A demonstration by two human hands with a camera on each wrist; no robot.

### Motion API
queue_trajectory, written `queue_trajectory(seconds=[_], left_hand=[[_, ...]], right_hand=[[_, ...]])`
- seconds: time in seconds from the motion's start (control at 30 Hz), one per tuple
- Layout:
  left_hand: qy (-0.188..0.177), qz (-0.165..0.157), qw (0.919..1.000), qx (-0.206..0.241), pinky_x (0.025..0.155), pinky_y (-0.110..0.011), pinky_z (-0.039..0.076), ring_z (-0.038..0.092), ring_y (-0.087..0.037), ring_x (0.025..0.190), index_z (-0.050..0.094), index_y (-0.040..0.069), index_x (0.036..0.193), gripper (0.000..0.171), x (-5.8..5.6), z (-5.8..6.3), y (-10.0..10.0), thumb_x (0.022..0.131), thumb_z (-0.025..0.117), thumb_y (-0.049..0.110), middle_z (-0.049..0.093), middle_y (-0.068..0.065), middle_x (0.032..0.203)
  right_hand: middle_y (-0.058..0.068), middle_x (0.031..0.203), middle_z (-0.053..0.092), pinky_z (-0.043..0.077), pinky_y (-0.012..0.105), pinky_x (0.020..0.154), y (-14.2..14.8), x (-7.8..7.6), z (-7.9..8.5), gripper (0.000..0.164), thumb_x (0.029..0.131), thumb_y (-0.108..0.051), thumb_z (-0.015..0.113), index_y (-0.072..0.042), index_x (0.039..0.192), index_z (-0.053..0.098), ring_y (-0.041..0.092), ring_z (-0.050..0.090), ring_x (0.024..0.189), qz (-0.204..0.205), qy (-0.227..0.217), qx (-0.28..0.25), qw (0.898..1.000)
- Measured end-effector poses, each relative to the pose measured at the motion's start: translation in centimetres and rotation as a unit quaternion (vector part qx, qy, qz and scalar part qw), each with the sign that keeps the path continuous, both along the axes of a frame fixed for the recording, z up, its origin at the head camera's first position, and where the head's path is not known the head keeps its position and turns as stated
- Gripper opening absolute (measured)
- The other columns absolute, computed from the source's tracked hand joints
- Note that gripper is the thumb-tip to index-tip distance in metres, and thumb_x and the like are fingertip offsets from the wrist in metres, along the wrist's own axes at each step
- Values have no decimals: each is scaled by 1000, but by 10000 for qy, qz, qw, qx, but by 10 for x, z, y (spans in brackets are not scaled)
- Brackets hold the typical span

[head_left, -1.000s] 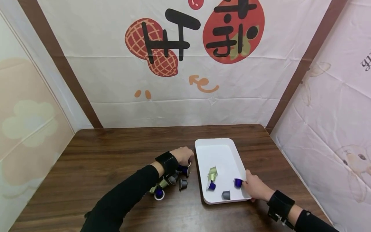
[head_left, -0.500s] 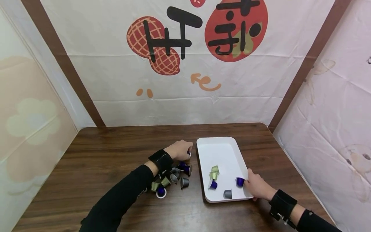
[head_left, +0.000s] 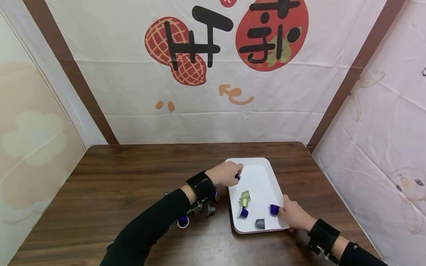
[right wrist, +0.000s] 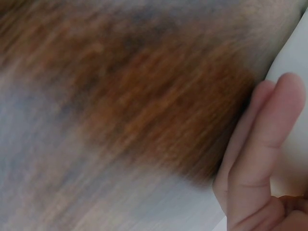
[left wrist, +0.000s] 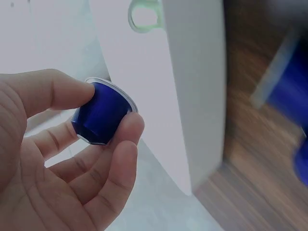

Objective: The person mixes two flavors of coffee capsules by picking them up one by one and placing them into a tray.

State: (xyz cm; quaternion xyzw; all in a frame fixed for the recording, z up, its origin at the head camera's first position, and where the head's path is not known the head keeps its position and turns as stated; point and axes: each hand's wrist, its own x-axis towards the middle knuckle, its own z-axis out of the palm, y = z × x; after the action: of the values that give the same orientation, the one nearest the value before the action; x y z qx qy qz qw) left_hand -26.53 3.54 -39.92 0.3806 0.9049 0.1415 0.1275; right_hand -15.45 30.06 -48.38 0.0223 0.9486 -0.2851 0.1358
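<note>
My left hand (head_left: 225, 173) is over the left edge of a white tray (head_left: 256, 173), pinching a blue coffee capsule (left wrist: 103, 113) between thumb and fingers. The right hand (head_left: 294, 213) grips the tray's right rim near the front corner; its fingers (right wrist: 260, 144) lie along the tray's outer wall in the right wrist view. Inside the tray are green capsules (head_left: 244, 198), a blue capsule (head_left: 243, 212), a grey capsule (head_left: 260, 224) and another blue capsule (head_left: 274, 210) right by the right hand's fingertips.
Left of the tray, several more capsules lie loose on the brown wooden table (head_left: 133, 177), partly hidden under the left forearm. Among them show a grey capsule (head_left: 210, 210) and a blue capsule (head_left: 183, 221). A printed cloth (head_left: 133, 125) hangs behind the table.
My left hand has lifted a blue capsule from beside the pile and moved it right, over the tray's left edge. The right hand stays on the tray.
</note>
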Motion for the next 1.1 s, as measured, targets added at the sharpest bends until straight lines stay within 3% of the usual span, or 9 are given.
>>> queue_trajectory(seconds=[0.37,0.6,0.77,0.93,1.1], left_hand=[[154,-641,9969,-423,58,-22,36,46,-10,65,52,15,86,12,23,-8,58,86,62,10,50,5,75],[221,-755,9957,-485,65,-23,40,50,-10,73,59,12,107,21,22,-11,68,87,64,14,56,3,87],[201,-722,9964,-388,64,-24,41,50,-10,72,61,11,107,19,12,-3,47,89,63,18,57,4,86],[172,-482,9984,-239,63,-24,42,51,-10,71,63,10,104,16,2,8,11,91,60,19,59,3,87],[-123,-157,9994,-268,63,-28,43,52,-13,70,60,12,97,7,-12,16,-27,92,59,18,59,0,87]], right_hand=[[19,75,53,44,33,34,-2,2,1,20,92,-2,49,5,107,38,20,52,38,7,68,-115,9999],[19,77,54,44,33,34,1,-1,1,23,93,-3,50,7,110,37,20,52,38,0,63,-134,9999],[20,75,53,43,32,34,0,0,3,20,92,-2,50,5,106,38,20,51,36,45,178,-95,9998],[19,75,53,43,32,34,1,0,2,20,92,-3,49,5,107,37,19,52,37,74,157,-51,9998],[19,75,53,44,33,34,1,0,1,22,92,-3,50,6,108,37,20,51,37,57,150,-62,9999]])
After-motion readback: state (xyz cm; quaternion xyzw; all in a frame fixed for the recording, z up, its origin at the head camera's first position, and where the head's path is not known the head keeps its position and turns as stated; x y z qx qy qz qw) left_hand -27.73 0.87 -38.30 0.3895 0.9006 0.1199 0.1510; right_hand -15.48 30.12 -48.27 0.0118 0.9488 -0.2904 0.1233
